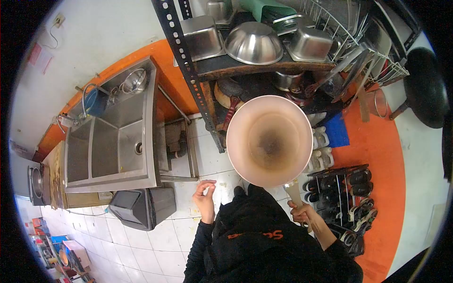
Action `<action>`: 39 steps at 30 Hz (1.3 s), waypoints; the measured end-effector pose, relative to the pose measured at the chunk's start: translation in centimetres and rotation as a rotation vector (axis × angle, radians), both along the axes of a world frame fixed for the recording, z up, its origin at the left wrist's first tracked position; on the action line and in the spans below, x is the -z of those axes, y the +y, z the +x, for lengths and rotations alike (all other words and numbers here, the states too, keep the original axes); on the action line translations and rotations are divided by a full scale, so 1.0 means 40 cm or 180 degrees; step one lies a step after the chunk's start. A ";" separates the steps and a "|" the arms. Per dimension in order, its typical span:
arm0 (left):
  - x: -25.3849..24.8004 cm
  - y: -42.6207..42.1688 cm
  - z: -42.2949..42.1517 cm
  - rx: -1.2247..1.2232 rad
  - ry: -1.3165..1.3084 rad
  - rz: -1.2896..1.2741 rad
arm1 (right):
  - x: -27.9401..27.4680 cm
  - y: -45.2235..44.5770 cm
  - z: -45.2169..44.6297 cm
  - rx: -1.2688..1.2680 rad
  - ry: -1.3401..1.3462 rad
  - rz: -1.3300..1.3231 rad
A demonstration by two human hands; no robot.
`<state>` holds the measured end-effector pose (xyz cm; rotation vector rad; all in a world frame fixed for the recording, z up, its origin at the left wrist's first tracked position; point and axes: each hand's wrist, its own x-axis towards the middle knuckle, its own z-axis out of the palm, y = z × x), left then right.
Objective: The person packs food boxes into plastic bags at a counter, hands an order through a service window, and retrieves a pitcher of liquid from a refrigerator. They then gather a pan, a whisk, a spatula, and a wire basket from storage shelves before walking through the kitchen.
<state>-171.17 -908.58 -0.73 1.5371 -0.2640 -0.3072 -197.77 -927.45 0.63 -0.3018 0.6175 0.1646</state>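
My right hand (302, 213) is closed around the pale handle of a deep frying pan (240, 141). The pan is light pink-beige, its inside turned up towards me, with a dark brown scorched patch in the middle of the base. It is held out in front of my body, level with the lower rack shelf, and hides part of that shelf. My left hand (204, 203) is free of any object, its fingers loosely bent and apart, to the left of the pan and above the tiled floor.
At left stands a steel sink (151, 181) with a blue container (96, 102) and a strainer (135, 81), beside a grey bin (163, 207). Ahead, a rack carries a steel bowl (255, 43). A black wok (426, 89) hangs at right, above a shoe rack (337, 174).
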 end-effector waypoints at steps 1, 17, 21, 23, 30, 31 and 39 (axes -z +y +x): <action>0.004 -0.008 -0.011 0.0002 -0.0003 -0.0006 | 0.001 -0.002 -0.004 0.0002 -0.0003 -0.0006; -0.104 -0.045 -0.059 0.0976 0.1918 -0.1090 | 0.030 0.015 -0.017 -0.0138 -0.0292 0.0713; -0.069 -0.045 -0.071 0.0870 0.1447 -0.1153 | 0.061 0.017 -0.021 0.0117 -0.0241 0.0864; 0.001 -0.038 -0.072 0.0640 0.1345 -0.1082 | 0.028 0.013 0.029 0.0308 -0.0099 0.0966; 0.299 -0.053 -0.131 0.2107 0.2513 0.0265 | 0.169 0.043 0.208 0.0988 -0.0350 0.1853; 0.331 -0.065 -0.133 0.2629 0.2436 0.0315 | 0.179 0.045 0.224 0.1012 -0.0417 0.1802; 0.209 -0.159 -0.128 0.2238 0.4632 -0.1068 | 0.268 0.082 0.265 0.0548 -0.0122 0.1283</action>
